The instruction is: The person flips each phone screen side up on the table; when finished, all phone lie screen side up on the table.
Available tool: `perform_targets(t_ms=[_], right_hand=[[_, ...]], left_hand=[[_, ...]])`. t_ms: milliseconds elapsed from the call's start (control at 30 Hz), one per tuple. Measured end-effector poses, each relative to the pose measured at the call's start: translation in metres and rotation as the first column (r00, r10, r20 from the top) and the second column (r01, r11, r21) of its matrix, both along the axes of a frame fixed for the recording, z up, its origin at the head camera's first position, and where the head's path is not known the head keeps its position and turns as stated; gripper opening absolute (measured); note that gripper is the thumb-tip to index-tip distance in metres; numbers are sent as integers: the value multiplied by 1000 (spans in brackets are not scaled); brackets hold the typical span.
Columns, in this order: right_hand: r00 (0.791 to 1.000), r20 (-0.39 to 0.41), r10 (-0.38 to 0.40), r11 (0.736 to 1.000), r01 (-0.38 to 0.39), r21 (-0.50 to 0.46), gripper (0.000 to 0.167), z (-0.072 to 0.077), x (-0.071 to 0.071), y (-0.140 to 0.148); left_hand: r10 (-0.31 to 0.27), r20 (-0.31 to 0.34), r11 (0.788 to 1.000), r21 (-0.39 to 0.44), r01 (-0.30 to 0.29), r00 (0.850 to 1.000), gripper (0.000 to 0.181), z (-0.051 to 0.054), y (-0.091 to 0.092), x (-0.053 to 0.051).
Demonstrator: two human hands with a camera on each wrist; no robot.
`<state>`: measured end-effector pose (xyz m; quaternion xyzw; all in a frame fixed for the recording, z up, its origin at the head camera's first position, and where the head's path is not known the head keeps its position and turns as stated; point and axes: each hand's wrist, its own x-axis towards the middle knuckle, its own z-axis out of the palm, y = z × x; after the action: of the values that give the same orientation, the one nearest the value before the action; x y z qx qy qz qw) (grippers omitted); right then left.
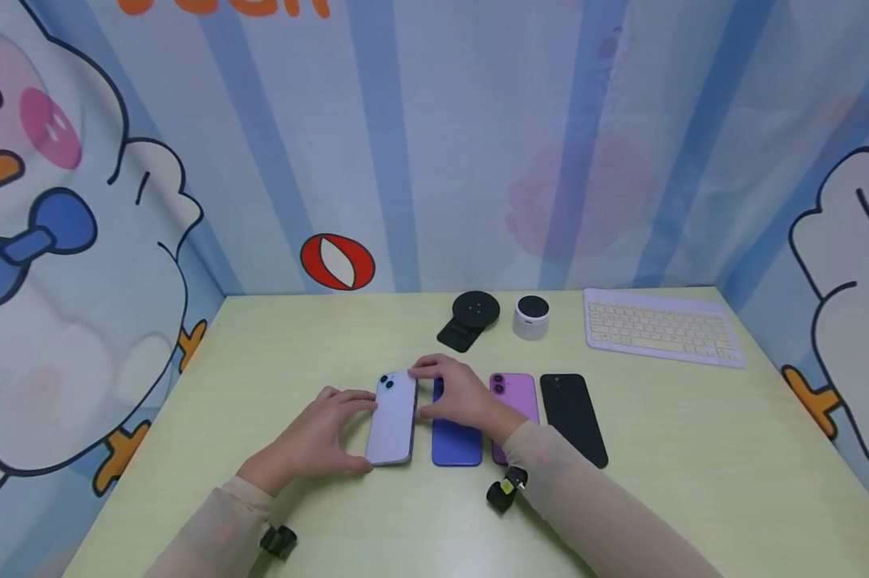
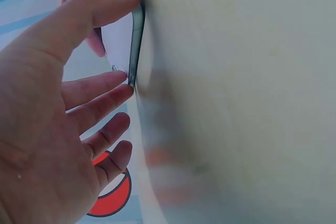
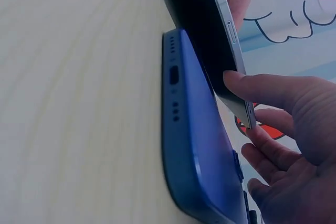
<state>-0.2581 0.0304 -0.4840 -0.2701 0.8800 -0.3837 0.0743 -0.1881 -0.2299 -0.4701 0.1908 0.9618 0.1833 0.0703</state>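
A light lavender smartphone lies back up between both hands, with its two-lens camera at the top left. Its right long edge is raised off the table, and the dark screen side shows beneath in the right wrist view. My left hand spans the left edge, thumb at the lower corner and fingertips near the upper one. On the other side my right hand holds the right edge, thumb at its side and fingers at the top corner. That hand hovers over a blue phone, partly covering it.
Right of the blue phone lie a pink-purple phone, partly behind the right forearm, and a black phone. Farther back are a black folding stand with a round pad, a small white cylinder and a lavender keyboard.
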Motion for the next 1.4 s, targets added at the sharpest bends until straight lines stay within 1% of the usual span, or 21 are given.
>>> perform_targets(t_ms=[200, 300, 467, 667, 900, 1167, 1267, 1400], right_hand=[[1000, 2, 9, 1000, -8, -28, 68, 2, 1, 2], [1000, 8, -1, 999, 1, -37, 68, 1, 2, 3], [1000, -9, -13, 997, 12, -72, 69, 0, 2, 4], [1000, -18, -11, 993, 9, -115, 71, 2, 4, 4], [1000, 2, -25, 988, 25, -155, 73, 4, 10, 1], [1000, -1, -25, 981, 25, -192, 73, 4, 13, -6], [1000, -5, -13, 980, 12, -197, 73, 4, 14, -9], [1000, -7, -3, 976, 2, -218, 72, 6, 15, -13]], left_hand=[[-27, 10, 997, 66, 27, 1000, 88, -1, -1, -1], [-36, 24, 995, 97, 33, 999, 88, -2, 0, -2], [-34, 45, 990, 138, 28, 998, 91, -4, 1, -3], [-22, 77, 980, 199, 6, 997, 94, -7, 2, -3], [-22, 92, 967, 255, -2, 996, 93, -1, 3, -1], [22, 140, 958, 279, -61, 990, 91, -1, 1, 1], [21, 139, 954, 293, -62, 990, 91, 1, 0, 1], [-2, 120, 947, 319, -36, 993, 93, 5, -2, 2]])
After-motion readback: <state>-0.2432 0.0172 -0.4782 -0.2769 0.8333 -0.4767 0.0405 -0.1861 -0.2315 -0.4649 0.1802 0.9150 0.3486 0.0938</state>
